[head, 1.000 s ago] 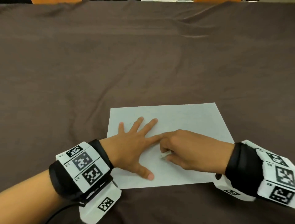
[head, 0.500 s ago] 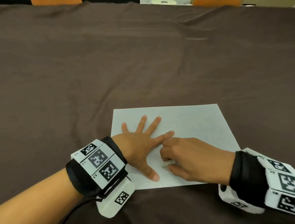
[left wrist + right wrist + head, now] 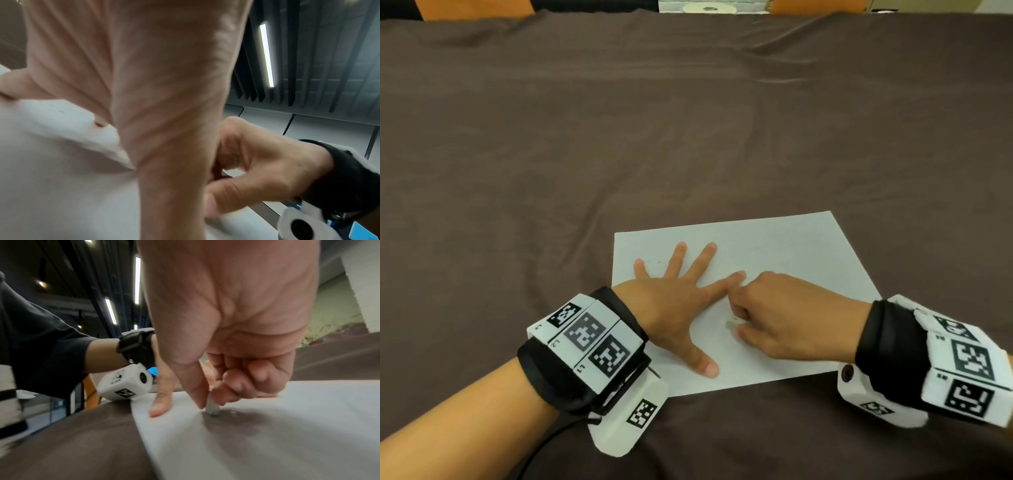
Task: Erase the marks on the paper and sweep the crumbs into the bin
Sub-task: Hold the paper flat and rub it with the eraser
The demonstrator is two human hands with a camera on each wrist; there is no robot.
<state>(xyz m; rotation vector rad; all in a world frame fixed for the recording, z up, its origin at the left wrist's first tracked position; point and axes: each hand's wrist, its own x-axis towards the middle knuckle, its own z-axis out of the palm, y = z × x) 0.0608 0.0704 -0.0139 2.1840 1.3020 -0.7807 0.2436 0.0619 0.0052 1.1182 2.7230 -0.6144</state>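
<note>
A white sheet of paper lies on the brown cloth near me. My left hand lies flat on its left half with fingers spread, pressing it down. My right hand pinches a small white eraser between thumb and fingers, its end pressed on the paper just right of the left index finger. The right wrist view shows the eraser standing on the paper beside the left thumb. A few tiny dark specks lie on the paper in the left wrist view. No bin is in view.
The brown cloth covers the whole table, with soft folds at the far side. Orange chair backs and a pale round object sit beyond the far edge.
My right hand has shifted slightly with the eraser, back and forth beside the left index finger. My left hand stays flat on the sheet; the view has drifted a little.
</note>
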